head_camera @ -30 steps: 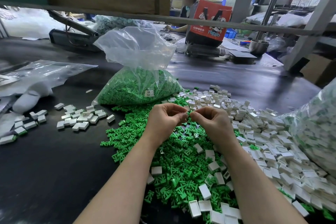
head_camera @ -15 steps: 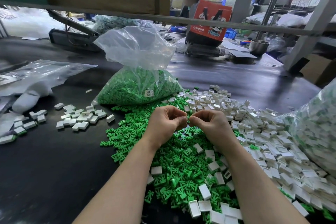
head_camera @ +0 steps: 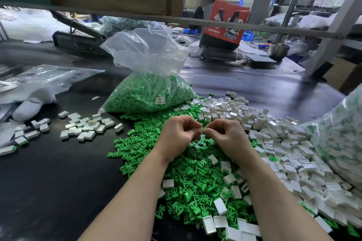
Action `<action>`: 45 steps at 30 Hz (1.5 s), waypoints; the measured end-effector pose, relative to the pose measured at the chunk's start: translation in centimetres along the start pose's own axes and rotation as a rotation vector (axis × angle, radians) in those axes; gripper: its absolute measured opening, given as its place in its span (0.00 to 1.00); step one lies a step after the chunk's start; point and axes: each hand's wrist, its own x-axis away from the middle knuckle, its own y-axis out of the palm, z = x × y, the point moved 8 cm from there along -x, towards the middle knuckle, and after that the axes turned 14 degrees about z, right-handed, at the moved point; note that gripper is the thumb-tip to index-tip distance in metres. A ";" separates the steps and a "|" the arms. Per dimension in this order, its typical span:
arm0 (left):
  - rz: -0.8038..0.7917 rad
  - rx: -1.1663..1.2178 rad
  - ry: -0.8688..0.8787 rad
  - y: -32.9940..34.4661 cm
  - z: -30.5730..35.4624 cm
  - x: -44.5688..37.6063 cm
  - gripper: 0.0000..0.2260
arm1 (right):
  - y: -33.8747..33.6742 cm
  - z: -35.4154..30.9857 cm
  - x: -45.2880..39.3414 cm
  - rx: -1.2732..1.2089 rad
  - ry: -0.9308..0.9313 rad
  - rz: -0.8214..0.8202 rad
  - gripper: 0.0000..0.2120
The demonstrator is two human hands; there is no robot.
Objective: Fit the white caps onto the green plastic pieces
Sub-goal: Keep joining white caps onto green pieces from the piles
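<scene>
**Few pieces capped, large heaps left to do**

Head view: two bare forearms reach in from the near edge over a dark table [head_camera: 49, 191]. The left hand [head_camera: 179, 136] and right hand [head_camera: 225, 136] meet at the centre, fingers curled, fingertips pressed together around something small. What they pinch is hidden by the fingers; judging by the task, it is likely a cap being fitted to a green piece.

Directly beneath the hands lies a wide heap of loose green plastic pieces [head_camera: 188, 182], uncapped. To the right and far right spreads a bigger heap of loose white caps [head_camera: 274, 143], with a few scattered over the green ones.

On the left, well apart from the heaps, sits a small cluster of white blocks [head_camera: 86, 126]; further left, some more blocks [head_camera: 21, 137] show green at one end, so these look like finished assemblies.

Behind the hands stands a clear bag of green pieces [head_camera: 148, 92], nearly full. A second bag [head_camera: 340, 139] bulges at the right edge.

By this evidence the job is at an early stage.
</scene>
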 end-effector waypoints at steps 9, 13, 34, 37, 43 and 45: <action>0.034 0.135 -0.011 -0.3 0.7 -0.2 0.05 | 0.9 -0.2 0.1 0.100 -0.037 -0.086 0.08; 0.009 0.146 -0.030 -0.2 0.7 -0.3 0.04 | 1.6 -0.6 0.6 0.057 -0.038 -0.141 0.13; -0.317 -0.029 -0.080 2.1 0.6 1.2 0.11 | 1.9 -0.9 1.2 -0.206 0.132 -0.302 0.18; -0.335 -0.094 -0.059 2.1 0.3 1.2 0.10 | 1.9 -0.9 1.2 -0.187 0.122 -0.322 0.18; -0.359 -0.119 -0.043 2.2 -0.1 1.1 0.10 | 1.8 -0.7 0.9 -0.107 0.064 -0.324 0.19; -0.365 -0.109 -0.041 2.3 -0.2 1.1 0.10 | 1.7 -0.6 0.8 -0.070 0.047 -0.327 0.18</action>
